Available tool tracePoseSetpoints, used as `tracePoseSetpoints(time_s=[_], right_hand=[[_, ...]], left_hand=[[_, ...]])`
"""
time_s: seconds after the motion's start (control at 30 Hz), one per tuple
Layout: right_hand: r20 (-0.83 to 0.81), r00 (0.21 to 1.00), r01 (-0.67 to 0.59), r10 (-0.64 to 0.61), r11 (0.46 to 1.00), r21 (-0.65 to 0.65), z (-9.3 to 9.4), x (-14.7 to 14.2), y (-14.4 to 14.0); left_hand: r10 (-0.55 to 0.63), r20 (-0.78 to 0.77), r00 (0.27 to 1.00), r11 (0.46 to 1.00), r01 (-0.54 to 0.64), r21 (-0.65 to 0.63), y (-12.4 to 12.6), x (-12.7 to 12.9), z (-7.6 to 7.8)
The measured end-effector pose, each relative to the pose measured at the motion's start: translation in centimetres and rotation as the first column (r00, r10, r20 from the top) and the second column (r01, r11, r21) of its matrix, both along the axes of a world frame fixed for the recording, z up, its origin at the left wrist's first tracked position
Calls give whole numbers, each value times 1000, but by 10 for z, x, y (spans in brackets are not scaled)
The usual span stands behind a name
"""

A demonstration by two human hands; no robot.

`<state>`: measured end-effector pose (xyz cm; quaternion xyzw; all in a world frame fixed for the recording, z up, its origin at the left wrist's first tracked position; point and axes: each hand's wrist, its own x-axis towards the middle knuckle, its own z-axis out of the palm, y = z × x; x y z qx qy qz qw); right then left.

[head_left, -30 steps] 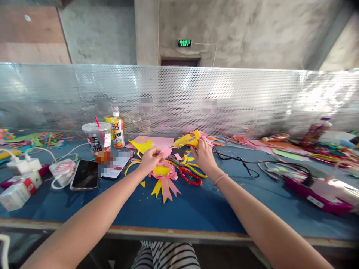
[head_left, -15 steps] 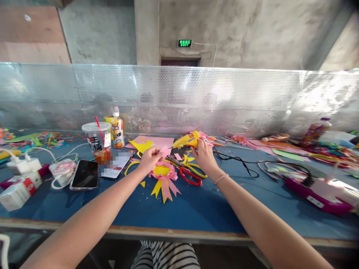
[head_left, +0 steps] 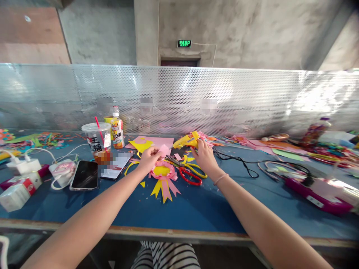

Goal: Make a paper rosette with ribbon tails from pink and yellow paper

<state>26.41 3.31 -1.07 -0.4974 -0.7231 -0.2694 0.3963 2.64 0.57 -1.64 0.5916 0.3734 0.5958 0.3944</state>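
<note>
Between the fingers of my left hand (head_left: 150, 158) is a small piece of pink paper (head_left: 164, 150). My right hand (head_left: 205, 155) grips a yellow glue gun (head_left: 186, 141), its nozzle pointing left and close to the paper's right edge; whether they touch I cannot tell. Below my hands lies a paper rosette (head_left: 162, 171) with a yellow centre, a pink pleated rim and pink and yellow ribbon tails (head_left: 165, 190). Red-handled scissors (head_left: 190, 176) rest just right of it. Yellow paper loops (head_left: 198, 169) lie around the scissors.
A plastic cup with a straw (head_left: 97, 140), a drink bottle (head_left: 117, 130) and a phone (head_left: 84, 175) stand or lie at left. Black cable (head_left: 238, 161) runs right toward a purple power strip (head_left: 316, 197). A perforated metal screen (head_left: 179, 101) borders the table's back.
The pink paper in my left hand has tilted slightly, showing more of its face. My right hand and the glue gun have hardly moved.
</note>
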Motion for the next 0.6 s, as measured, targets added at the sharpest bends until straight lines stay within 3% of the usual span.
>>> tracePoseSetpoints(time_s=[0.2, 0.33, 0.47, 0.6], right_hand=[[-1, 997, 73, -73, 997, -17, -5, 7, 7], [2, 986, 167, -168, 979, -118, -2, 15, 6], [-29, 952, 279, -306, 900, -334, 1, 33, 8], [-141, 882, 319, -450, 789, -525, -4, 74, 25]], left_hand=[[25, 23, 999, 1000, -25, -18, 0, 0, 1], [13, 29, 1000, 1000, -12, -14, 2, -1, 0], [0, 27, 1000, 1000, 0, -2, 1, -1, 1], [2, 71, 997, 1000, -2, -7, 0, -1, 1]])
